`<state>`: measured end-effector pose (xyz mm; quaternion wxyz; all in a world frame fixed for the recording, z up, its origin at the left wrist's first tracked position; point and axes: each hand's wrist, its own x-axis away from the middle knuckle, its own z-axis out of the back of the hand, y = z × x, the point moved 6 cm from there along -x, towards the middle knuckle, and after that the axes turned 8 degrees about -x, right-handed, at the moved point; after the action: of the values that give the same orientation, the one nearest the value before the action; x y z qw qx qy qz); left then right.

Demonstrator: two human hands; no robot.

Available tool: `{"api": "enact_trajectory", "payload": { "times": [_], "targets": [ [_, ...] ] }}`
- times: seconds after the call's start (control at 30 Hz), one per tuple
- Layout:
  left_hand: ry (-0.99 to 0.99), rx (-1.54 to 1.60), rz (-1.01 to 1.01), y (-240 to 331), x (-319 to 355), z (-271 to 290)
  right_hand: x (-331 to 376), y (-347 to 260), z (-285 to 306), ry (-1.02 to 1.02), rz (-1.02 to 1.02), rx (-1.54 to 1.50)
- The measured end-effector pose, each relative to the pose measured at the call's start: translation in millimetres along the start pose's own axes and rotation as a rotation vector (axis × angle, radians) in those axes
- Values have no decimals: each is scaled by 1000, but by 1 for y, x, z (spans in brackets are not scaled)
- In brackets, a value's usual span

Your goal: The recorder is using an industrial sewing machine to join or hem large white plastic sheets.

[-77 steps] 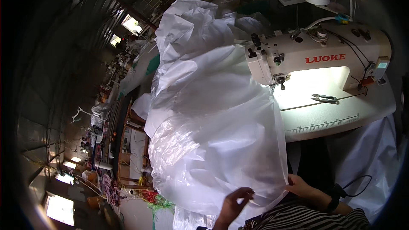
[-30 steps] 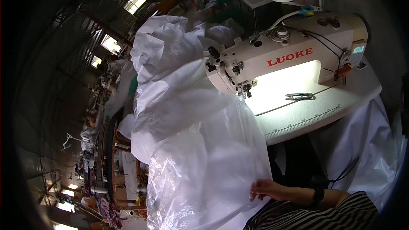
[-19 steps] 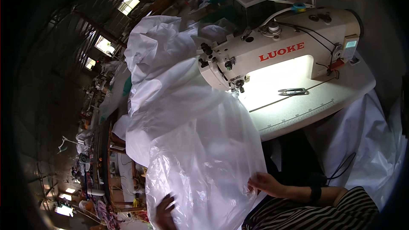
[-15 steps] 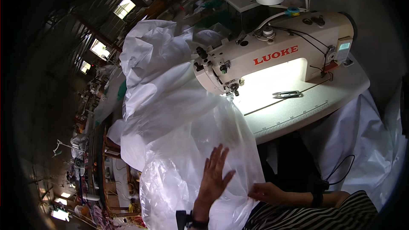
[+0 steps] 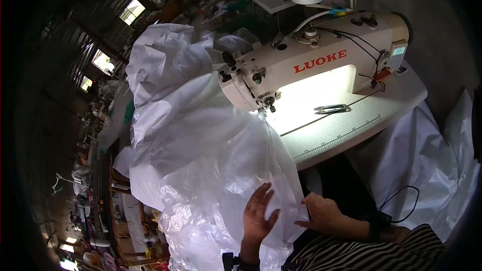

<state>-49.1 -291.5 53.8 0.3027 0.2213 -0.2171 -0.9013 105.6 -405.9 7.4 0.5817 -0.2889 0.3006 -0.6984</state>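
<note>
Beside sewing table (image 5: pixel 351 135): left hand (image 5: pixel 258 216) spread on plastic sheet (image 5: pixel 201 145).

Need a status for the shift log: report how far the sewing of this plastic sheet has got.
Done: a large bunch of white plastic sheet is piled behind the sewing machine. In hand: left hand lies flat on the sheet, right hand grips its edge near the lit table. Left: loose sheeting in front; stitching itself can't be seen.

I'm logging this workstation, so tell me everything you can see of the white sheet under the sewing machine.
The sheet is thin, glossy, translucent white material that looks like plastic, much crumpled. It runs from under the sewing machine needle, piles up behind and to the left, and hangs off the table edge toward the person. The left hand lies flat on it, fingers spread; the right hand grips its near edge.
</note>
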Motion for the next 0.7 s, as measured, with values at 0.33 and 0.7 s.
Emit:
{"api": "enact_trajectory", "payload": {
  "times": [0.33,0.7],
  "targets": [
    [221,-180,317,-10,55,-8,15,21,4,-30,-22,-336],
    [352,-260,262,0,46,-40,24,12,-7,-183,246,-356]
  ]
}}
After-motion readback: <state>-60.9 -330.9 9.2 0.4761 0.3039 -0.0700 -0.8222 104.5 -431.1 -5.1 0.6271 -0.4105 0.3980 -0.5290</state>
